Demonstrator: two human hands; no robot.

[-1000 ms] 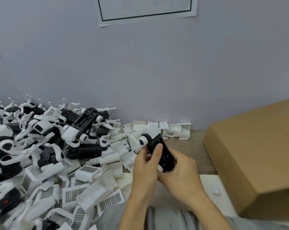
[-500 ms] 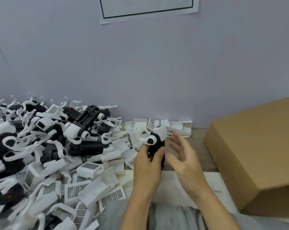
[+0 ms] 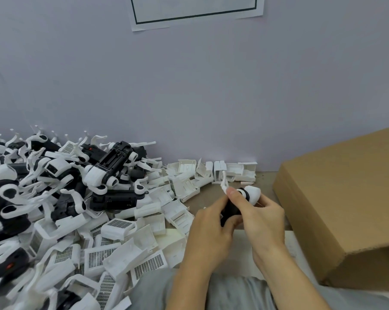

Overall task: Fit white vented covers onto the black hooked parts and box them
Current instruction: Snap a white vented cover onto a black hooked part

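Left of the cardboard box [image 3: 336, 211], a large heap of black hooked parts [image 3: 113, 200] and white vented covers [image 3: 119, 227] awaits fitting. Nearer the box, the left hand [image 3: 209, 236] and right hand [image 3: 265, 222] both grip one black hooked part [image 3: 230, 211]; whether its cover is fitted is hidden.

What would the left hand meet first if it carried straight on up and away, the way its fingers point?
Probably the white covers along the wall; depth is unclear. The left hand holds the black part.

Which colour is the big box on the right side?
The cardboard box is plain brown, seen in the head view.
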